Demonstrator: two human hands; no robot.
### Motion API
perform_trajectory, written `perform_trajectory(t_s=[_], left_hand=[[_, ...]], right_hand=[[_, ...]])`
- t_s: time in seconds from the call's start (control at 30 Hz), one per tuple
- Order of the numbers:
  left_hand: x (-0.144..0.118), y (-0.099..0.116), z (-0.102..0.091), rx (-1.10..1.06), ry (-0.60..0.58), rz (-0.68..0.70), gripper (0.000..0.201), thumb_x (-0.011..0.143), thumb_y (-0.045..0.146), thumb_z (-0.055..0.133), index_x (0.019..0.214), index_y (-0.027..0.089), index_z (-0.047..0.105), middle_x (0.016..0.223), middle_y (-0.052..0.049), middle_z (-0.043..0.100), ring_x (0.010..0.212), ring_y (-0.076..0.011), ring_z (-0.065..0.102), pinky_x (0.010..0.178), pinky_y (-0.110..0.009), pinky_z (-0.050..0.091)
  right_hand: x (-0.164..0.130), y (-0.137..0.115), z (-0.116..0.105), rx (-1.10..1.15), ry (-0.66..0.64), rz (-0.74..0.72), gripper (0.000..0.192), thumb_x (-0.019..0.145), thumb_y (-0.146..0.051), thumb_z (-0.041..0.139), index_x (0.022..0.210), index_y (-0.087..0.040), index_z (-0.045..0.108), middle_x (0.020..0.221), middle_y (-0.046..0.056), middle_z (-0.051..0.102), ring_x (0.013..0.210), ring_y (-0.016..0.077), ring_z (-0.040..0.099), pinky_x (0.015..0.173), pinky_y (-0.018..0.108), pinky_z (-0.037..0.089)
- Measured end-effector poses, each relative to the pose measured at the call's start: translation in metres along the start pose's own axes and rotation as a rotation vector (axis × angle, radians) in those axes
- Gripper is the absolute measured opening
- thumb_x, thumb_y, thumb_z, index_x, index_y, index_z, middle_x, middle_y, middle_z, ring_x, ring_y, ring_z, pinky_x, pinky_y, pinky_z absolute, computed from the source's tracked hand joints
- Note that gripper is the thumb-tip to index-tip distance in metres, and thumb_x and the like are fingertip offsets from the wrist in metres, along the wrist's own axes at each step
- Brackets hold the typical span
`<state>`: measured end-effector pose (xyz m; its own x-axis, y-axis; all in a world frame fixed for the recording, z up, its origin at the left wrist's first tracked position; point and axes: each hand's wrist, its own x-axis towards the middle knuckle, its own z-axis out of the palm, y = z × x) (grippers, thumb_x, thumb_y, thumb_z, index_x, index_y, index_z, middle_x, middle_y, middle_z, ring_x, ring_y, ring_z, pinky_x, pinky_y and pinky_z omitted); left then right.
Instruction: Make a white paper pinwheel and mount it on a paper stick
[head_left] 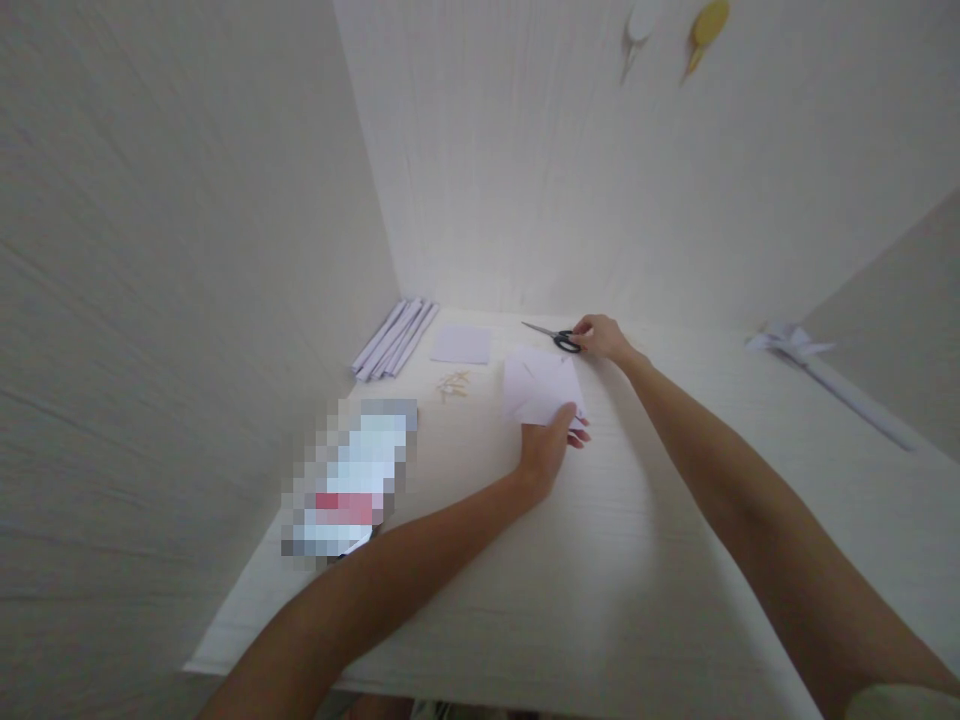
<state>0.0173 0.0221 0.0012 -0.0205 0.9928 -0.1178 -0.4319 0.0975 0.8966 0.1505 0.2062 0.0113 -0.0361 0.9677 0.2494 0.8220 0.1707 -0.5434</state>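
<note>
My left hand [551, 440] grips the near right corner of a white square of paper [538, 382], thumb on top and fingers beneath. Short lines or slits run in from the paper's corners. Beyond it, my right hand [600, 338] is closed on a handle loop of black-handled scissors [556, 337], which lie at the back of the table with their blades pointing left. A second white paper square [461, 343] lies to the left. In front of that is a small heap of pale wooden pins or pegs [454, 384], too small to make out exactly.
Several rolled white paper sticks [396, 340] are bundled in the back left corner. A blurred-out lit screen [352, 480] rests at the left edge. A paper pinwheel on a stick [840, 385] lies at the right. Yellow [709, 25] and white hooks [640, 22] hang on the wall.
</note>
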Motion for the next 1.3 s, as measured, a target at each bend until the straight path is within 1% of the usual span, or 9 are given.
perform_trajectory(t_s=[0.2,0.3,0.4,0.53,0.7,0.9,1.07,1.2,1.3], left_hand=[[0.001,-0.003,0.000,-0.004,0.009,0.012,0.011,0.065,0.023,0.052,0.059,0.013,0.052,0.052,0.002,0.054,0.039,-0.0063,0.049,0.038,-0.018,0.036],[0.003,-0.006,-0.001,0.005,0.017,0.013,0.013,0.065,0.025,0.053,0.059,0.013,0.053,0.053,0.002,0.055,0.039,-0.0067,0.049,0.038,-0.019,0.036],[0.003,-0.007,-0.001,0.028,0.016,0.024,0.014,0.065,0.025,0.054,0.058,0.013,0.053,0.053,0.002,0.055,0.039,-0.0067,0.049,0.038,-0.019,0.036],[0.002,-0.006,0.000,0.052,0.011,0.029,0.014,0.065,0.026,0.054,0.058,0.014,0.053,0.053,0.002,0.056,0.040,-0.0065,0.049,0.040,-0.018,0.037],[-0.002,-0.003,0.002,0.092,-0.009,0.004,0.015,0.064,0.029,0.054,0.059,0.014,0.052,0.054,0.002,0.055,0.040,-0.0070,0.049,0.040,-0.019,0.037],[-0.007,-0.005,0.002,0.147,-0.059,0.002,0.017,0.066,0.029,0.055,0.059,0.014,0.053,0.054,0.002,0.056,0.042,-0.0076,0.050,0.040,-0.020,0.037],[-0.014,-0.001,0.003,0.337,-0.067,-0.009,0.023,0.068,0.029,0.053,0.049,0.015,0.052,0.044,0.002,0.052,0.040,-0.0081,0.047,0.044,-0.021,0.040],[-0.025,0.003,0.005,0.498,-0.117,0.008,0.025,0.069,0.029,0.054,0.047,0.017,0.054,0.043,0.002,0.052,0.042,-0.0078,0.047,0.049,-0.020,0.042],[-0.028,0.003,0.005,0.539,-0.180,0.002,0.026,0.072,0.030,0.051,0.050,0.017,0.056,0.049,0.001,0.057,0.045,-0.0078,0.049,0.049,-0.019,0.042]], right_hand=[[-0.054,-0.012,-0.027,0.320,0.078,0.018,0.018,0.064,-0.010,0.047,0.078,-0.014,0.056,0.068,0.002,0.056,0.055,0.0109,0.054,0.051,0.024,0.041],[-0.103,-0.016,-0.034,0.465,0.029,0.032,0.014,0.064,-0.017,0.052,0.077,-0.015,0.056,0.065,-0.001,0.056,0.053,0.0091,0.055,0.049,0.021,0.041],[-0.149,-0.019,-0.035,0.818,-0.091,0.114,0.015,0.059,-0.018,0.060,0.073,-0.015,0.057,0.063,-0.002,0.056,0.050,0.0076,0.053,0.047,0.020,0.039],[-0.184,-0.024,-0.030,1.001,-0.147,0.214,0.013,0.058,-0.016,0.062,0.070,-0.016,0.056,0.055,-0.005,0.053,0.043,0.0054,0.047,0.042,0.019,0.034],[-0.193,-0.027,-0.023,1.115,-0.148,0.237,0.014,0.058,-0.016,0.065,0.064,-0.017,0.052,0.053,-0.007,0.051,0.039,0.0025,0.040,0.037,0.016,0.028],[-0.195,-0.025,-0.026,1.207,-0.219,0.236,0.020,0.057,-0.020,0.069,0.064,-0.018,0.052,0.047,-0.007,0.048,0.038,0.0040,0.040,0.036,0.017,0.029],[-0.195,-0.024,-0.029,1.322,-0.326,0.251,0.023,0.068,-0.037,0.060,0.061,-0.017,0.052,0.052,-0.002,0.055,0.038,0.0055,0.044,0.034,0.018,0.029],[-0.194,-0.021,-0.025,1.340,-0.393,0.203,0.035,0.071,-0.047,0.054,0.057,-0.016,0.052,0.047,-0.002,0.051,0.035,0.0063,0.043,0.032,0.019,0.027],[-0.195,-0.020,-0.022,1.275,-0.424,0.123,0.031,0.071,-0.043,0.056,0.059,-0.015,0.053,0.044,-0.004,0.047,0.035,0.0050,0.040,0.033,0.019,0.027]])
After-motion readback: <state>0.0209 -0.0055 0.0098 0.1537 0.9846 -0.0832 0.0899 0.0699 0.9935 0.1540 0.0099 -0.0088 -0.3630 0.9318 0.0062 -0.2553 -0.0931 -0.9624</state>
